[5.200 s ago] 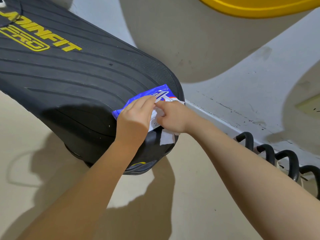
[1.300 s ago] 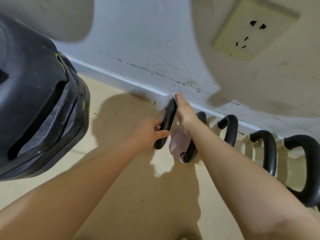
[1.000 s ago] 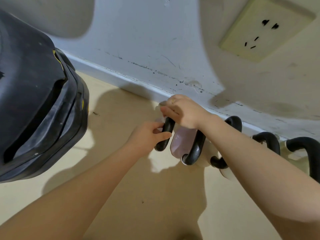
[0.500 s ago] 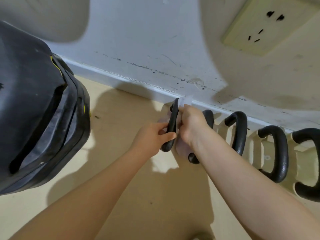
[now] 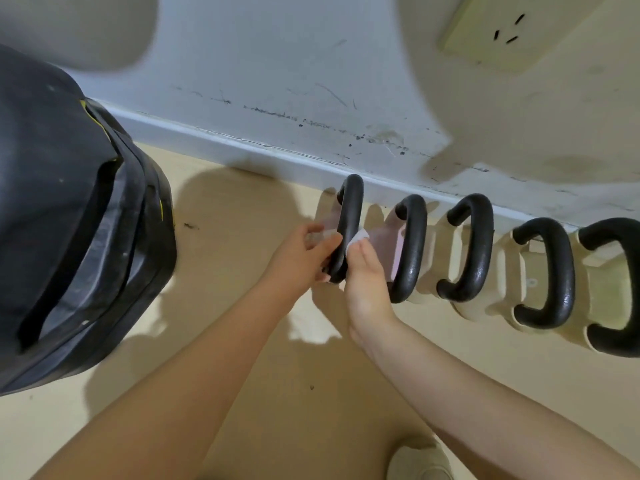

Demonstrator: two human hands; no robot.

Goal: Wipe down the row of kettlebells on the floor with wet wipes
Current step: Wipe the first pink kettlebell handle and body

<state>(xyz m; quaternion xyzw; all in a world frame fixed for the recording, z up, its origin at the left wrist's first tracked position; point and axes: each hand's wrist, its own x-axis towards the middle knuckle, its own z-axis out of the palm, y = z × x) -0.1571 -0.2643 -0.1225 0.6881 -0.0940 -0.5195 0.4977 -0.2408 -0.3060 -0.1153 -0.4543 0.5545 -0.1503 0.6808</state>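
Left hand (image 5: 304,252) is seen curled round the lower part of the black handle (image 5: 348,223) of the first kettlebell (image 5: 329,220), the leftmost of the row, with thumb and fingers gripping it. Right hand (image 5: 363,271) is held against the same handle from the other side; a white wet wipe (image 5: 356,237) is pinched between its fingers and the handle, a small fold of it showing above the fingertips. Both forearms are extended from the lower edge of the head view.

Five kettlebells are shown in a row on the beige floor (image 5: 242,209), set close along the white baseboard (image 5: 242,150) and standing just beside one another. The second kettlebell (image 5: 410,247) has a pale pink body; the third (image 5: 467,247), fourth (image 5: 543,271) and fifth (image 5: 616,289) have cream bodies, the last cut off by the frame edge. All handles are black and looped.

A large black padded object (image 5: 69,220) with yellow trim is seen at left, well apart from the row. A wall socket (image 5: 512,29) is set in the scuffed wall at upper right. A light shoe (image 5: 419,459) is partly visible at the bottom edge.
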